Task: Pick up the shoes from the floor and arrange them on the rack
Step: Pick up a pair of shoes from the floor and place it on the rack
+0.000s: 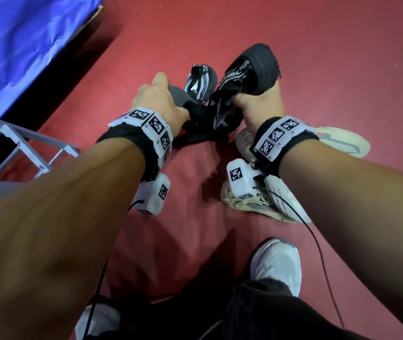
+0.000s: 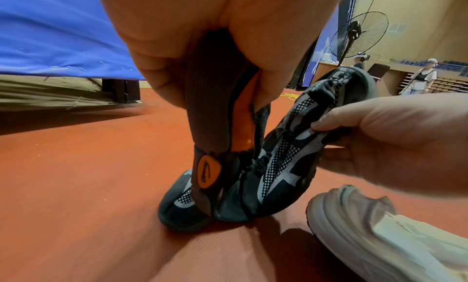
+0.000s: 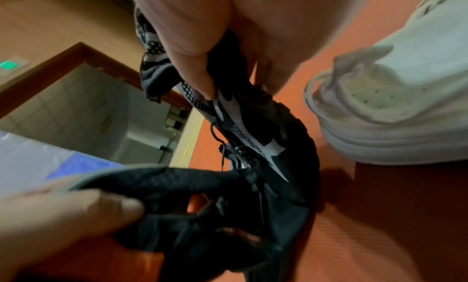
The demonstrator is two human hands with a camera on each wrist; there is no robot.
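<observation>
Black pair: both getting lifted together, toes down.
left hand (image 1: 162,99): pinching one black shoe (image 2: 192,196) by its tongue.
right hand (image 1: 260,106): fingers clamped on the other black shoe (image 1: 242,84), guessing rack (image 1: 21,146) next.

The floor (image 1: 318,45) is a matt red mat with a fine woven-looking texture, plain in the lower part of the left wrist view. The black shoes (image 1: 232,94) are dull mesh and cloth with grey dotted overlays, cord laces and a ribbed rubbery sole; one tongue (image 2: 210,114) carries a smooth orange patch. The pale shoes (image 1: 342,141) at right look knitted, on thick matt foam-like soles. The rack (image 1: 21,143) at left is painted grey metal. The blue sheet (image 1: 23,40), upper left, is creased and faintly glossy.
</observation>
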